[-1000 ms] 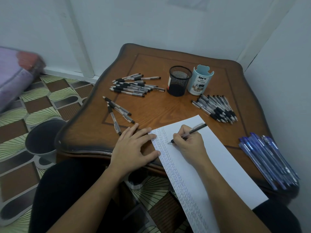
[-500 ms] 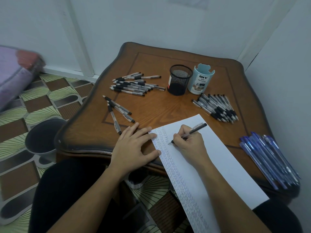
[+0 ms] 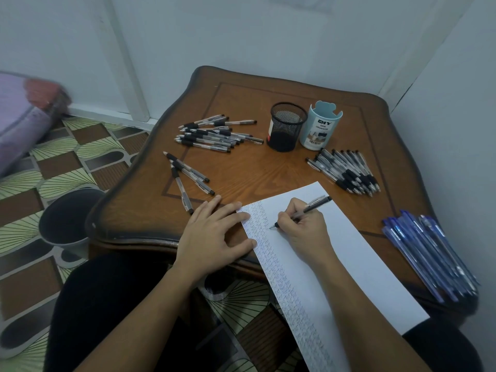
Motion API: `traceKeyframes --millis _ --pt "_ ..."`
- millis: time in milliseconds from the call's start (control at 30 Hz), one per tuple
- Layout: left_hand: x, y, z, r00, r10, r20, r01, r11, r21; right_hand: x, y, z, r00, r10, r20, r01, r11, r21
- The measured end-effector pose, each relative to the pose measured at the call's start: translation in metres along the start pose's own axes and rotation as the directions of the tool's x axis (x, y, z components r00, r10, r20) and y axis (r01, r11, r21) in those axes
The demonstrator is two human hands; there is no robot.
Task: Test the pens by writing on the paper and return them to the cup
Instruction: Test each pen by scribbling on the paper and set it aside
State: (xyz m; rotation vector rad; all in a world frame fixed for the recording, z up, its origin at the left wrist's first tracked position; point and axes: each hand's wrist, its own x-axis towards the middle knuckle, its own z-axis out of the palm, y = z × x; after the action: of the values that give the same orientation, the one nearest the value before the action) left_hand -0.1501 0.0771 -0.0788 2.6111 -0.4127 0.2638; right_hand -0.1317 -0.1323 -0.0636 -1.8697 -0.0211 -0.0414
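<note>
Head view, single entry. Brown wooden table (image 3: 255,170) with scalloped edge, set in a wall corner. Long white paper sheet (image 3: 362,264), lying aslant and overhanging the near edge toward the lap; its left margin carries a dense column of small ink marks, presumably the test record. Right hand (image 3: 303,226): fingers curled round a clear-barrelled pen with black grip (image 3: 308,209), tip down on the paper beside the column, cap end angled up and away, the usual writing hold. Left hand (image 3: 212,232): flat, fingers spread, holding nothing, with fingertips and thumb pressing the sheet's left edge, apparently to stop it sliding under the stroke. Black wire-mesh cup (image 3: 287,127) and pale blue printed organizer cup (image 3: 320,127): upright, side by side at the far centre, well apart from the pen in use; no pens are seen standing in either. Loose heap of black-grip pens (image 3: 214,134) left of the cups; three stray pens (image 3: 188,178) just beyond the left hand; a tidier fan of like pens (image 3: 346,170) right of the cups; a bundle of blue pens (image 3: 429,253) at the right edge. The separate groupings suggest sorting. Dark round bin (image 3: 69,216) on the patterned floor, left.
</note>
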Motion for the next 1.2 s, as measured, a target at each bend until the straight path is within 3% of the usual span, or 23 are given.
traceKeyframes --millis 433,567,800,1200 --pt "0.0 0.001 0.0 1.0 -0.007 -0.003 0.007 1.0 -0.003 0.0 -0.003 0.0 0.999 0.023 -0.034 -0.023 1.0 -0.009" --pt "-0.001 0.0 -0.001 1.0 -0.007 -0.003 0.007 1.0 -0.005 0.006 -0.009 -0.005 0.986 0.121 -0.111 -0.087 0.959 0.27" --pt "-0.001 0.002 -0.003 1.0 -0.022 0.004 0.022 0.999 -0.023 0.016 -0.008 -0.02 0.984 0.173 0.033 -0.163 0.826 0.539" --pt "-0.001 0.001 -0.002 1.0 -0.02 -0.003 0.019 0.999 -0.039 0.017 -0.023 -0.034 0.975 0.173 0.14 -0.221 0.818 0.531"
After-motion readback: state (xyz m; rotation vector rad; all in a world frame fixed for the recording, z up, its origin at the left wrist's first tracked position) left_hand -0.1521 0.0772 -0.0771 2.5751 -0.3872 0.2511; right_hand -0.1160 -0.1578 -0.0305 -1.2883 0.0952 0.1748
